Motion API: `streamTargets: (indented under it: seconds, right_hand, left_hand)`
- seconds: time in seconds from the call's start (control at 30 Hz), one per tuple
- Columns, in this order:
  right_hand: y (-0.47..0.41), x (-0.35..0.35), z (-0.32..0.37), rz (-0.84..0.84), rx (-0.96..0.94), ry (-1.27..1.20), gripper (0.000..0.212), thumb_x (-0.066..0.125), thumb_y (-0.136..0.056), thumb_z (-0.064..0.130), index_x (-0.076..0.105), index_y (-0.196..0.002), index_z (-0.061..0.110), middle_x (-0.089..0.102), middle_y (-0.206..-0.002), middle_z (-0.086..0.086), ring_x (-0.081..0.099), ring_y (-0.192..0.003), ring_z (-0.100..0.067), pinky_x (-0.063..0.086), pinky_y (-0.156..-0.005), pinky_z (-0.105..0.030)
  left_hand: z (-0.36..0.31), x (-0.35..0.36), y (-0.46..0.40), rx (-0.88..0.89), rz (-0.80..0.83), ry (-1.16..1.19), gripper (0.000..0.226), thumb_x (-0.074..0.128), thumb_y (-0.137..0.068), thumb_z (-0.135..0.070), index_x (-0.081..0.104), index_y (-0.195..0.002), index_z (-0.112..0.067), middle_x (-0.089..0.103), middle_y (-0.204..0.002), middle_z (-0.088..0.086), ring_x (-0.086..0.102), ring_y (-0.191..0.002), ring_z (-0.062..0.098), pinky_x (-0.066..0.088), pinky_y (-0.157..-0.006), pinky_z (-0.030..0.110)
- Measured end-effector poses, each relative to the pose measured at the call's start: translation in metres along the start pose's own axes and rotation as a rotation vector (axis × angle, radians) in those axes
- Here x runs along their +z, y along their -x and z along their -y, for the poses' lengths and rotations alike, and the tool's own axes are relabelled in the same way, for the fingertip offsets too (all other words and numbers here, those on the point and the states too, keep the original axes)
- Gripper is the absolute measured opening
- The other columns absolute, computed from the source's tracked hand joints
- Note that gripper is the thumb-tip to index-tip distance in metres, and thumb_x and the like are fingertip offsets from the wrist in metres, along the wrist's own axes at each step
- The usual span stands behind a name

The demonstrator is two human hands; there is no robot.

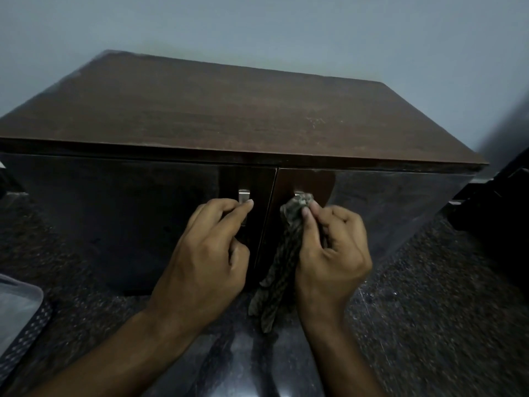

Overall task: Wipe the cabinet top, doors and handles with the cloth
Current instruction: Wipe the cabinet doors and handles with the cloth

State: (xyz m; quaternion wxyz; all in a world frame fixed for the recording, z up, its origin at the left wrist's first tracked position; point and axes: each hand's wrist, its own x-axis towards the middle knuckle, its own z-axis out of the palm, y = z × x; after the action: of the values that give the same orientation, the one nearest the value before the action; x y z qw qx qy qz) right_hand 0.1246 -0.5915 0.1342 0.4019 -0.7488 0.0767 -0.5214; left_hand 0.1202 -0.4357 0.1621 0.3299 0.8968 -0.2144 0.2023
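Note:
A low dark brown cabinet [229,116] stands against the wall, with a wood-grain top and two glossy dark doors. Each door has a silver handle near the middle seam. My left hand [206,253] grips the left door's handle [244,195] with curled fingers. My right hand [329,250] pinches a grey patterned cloth [282,262] and wraps its upper end around the right door's handle [299,194], most of which is hidden. The rest of the cloth hangs down in front of the right door [386,207].
The floor [429,310] is dark speckled stone. A dark piece of furniture [498,202] stands close to the cabinet's right side. A grey fabric with dotted trim [20,319] lies at the left edge. A pale wall [286,30] is behind the cabinet.

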Motion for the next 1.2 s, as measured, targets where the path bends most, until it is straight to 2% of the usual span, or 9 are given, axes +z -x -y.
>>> streamTargets:
  seconds: [0.17, 0.3, 0.4, 0.5, 0.67, 0.8, 1.0, 1.1, 1.2]
  right_hand:
    - [0.018, 0.003, -0.006, 0.065, -0.006, 0.030, 0.006, 0.076, -0.084, -0.003, 0.070, -0.085, -0.002, 0.062, -0.091, -0.008, 0.062, -0.084, -0.011, 0.053, -0.073, -0.016]
    - [0.030, 0.006, -0.022, 0.038, 0.203, -0.003, 0.010, 0.078, -0.082, -0.004, 0.070, -0.082, 0.003, 0.064, -0.088, -0.002, 0.060, -0.084, 0.004, 0.049, -0.073, -0.008]
    - [0.019, 0.008, -0.018, -0.041, 0.300, -0.088, 0.010, 0.078, -0.082, -0.001, 0.073, -0.084, 0.008, 0.066, -0.088, 0.001, 0.065, -0.085, -0.003, 0.051, -0.075, -0.010]
    - [0.017, 0.008, -0.011, -0.035, 0.407, -0.137, 0.018, 0.076, -0.084, 0.001, 0.072, -0.085, 0.018, 0.069, -0.089, 0.005, 0.068, -0.085, -0.008, 0.052, -0.072, -0.012]
    - [0.031, 0.011, -0.005, 0.073, 0.647, -0.178, 0.017, 0.078, -0.084, 0.007, 0.071, -0.080, 0.022, 0.073, -0.092, -0.001, 0.068, -0.082, -0.001, 0.047, -0.064, -0.003]
    - [0.038, 0.018, 0.025, 0.127, 0.542, -0.287, 0.010, 0.080, -0.081, 0.004, 0.076, -0.082, 0.014, 0.072, -0.089, 0.001, 0.070, -0.085, -0.007, 0.053, -0.069, -0.012]
    - [0.024, 0.038, 0.052, 0.168, 0.158, -0.303, 0.016, 0.079, -0.084, 0.002, 0.075, -0.100, 0.003, 0.067, -0.098, -0.004, 0.067, -0.091, -0.008, 0.055, -0.078, -0.019]
    - [0.034, 0.045, 0.042, 0.196, 0.010, -0.185, 0.010, 0.079, -0.083, -0.003, 0.072, -0.090, -0.003, 0.064, -0.094, -0.009, 0.062, -0.088, -0.007, 0.054, -0.075, -0.018]
    - [0.055, 0.042, 0.028, 0.174, 0.008, -0.164, 0.008, 0.078, -0.082, -0.007, 0.071, -0.085, -0.003, 0.064, -0.093, -0.010, 0.062, -0.088, -0.007, 0.052, -0.078, -0.015]
  left_hand:
    - [-0.001, -0.003, 0.000, -0.008, -0.001, 0.005, 0.055, 0.063, -0.081, 0.006, 0.058, -0.134, -0.004, 0.055, -0.118, 0.002, 0.050, -0.113, 0.009, 0.033, -0.097, 0.004]
    - [0.001, -0.003, 0.001, 0.009, -0.004, 0.009, 0.054, 0.062, -0.081, 0.007, 0.058, -0.133, -0.005, 0.054, -0.116, -0.001, 0.051, -0.110, 0.008, 0.035, -0.095, 0.005]
    - [0.003, -0.002, 0.004, 0.003, -0.013, 0.026, 0.052, 0.062, -0.081, 0.008, 0.060, -0.131, -0.005, 0.055, -0.114, -0.003, 0.053, -0.107, 0.008, 0.037, -0.092, 0.006]
    - [0.008, 0.000, 0.005, -0.021, -0.047, 0.029, 0.046, 0.062, -0.080, 0.010, 0.066, -0.123, -0.006, 0.057, -0.111, -0.004, 0.055, -0.101, 0.008, 0.038, -0.090, 0.006]
    - [0.012, 0.000, 0.003, -0.122, -0.090, 0.037, 0.031, 0.061, -0.080, 0.010, 0.072, -0.099, -0.012, 0.061, -0.099, -0.008, 0.059, -0.094, 0.008, 0.039, -0.083, 0.005]
    - [0.015, 0.000, 0.002, -0.170, -0.093, 0.027, 0.030, 0.062, -0.080, 0.007, 0.072, -0.100, -0.013, 0.063, -0.098, -0.008, 0.059, -0.090, 0.004, 0.038, -0.081, 0.001]
    - [0.017, -0.006, 0.001, -0.190, -0.119, 0.043, 0.034, 0.059, -0.083, 0.002, 0.070, -0.109, -0.015, 0.063, -0.103, -0.010, 0.057, -0.090, 0.000, 0.039, -0.079, 0.001]
    - [0.018, -0.008, 0.002, -0.201, -0.134, 0.050, 0.033, 0.060, -0.083, 0.002, 0.071, -0.108, -0.014, 0.064, -0.102, -0.009, 0.057, -0.090, -0.001, 0.039, -0.080, 0.000]
    - [0.020, -0.008, 0.002, -0.207, -0.107, 0.059, 0.029, 0.060, -0.084, 0.001, 0.072, -0.106, -0.014, 0.066, -0.101, -0.010, 0.059, -0.090, -0.002, 0.039, -0.080, -0.001]
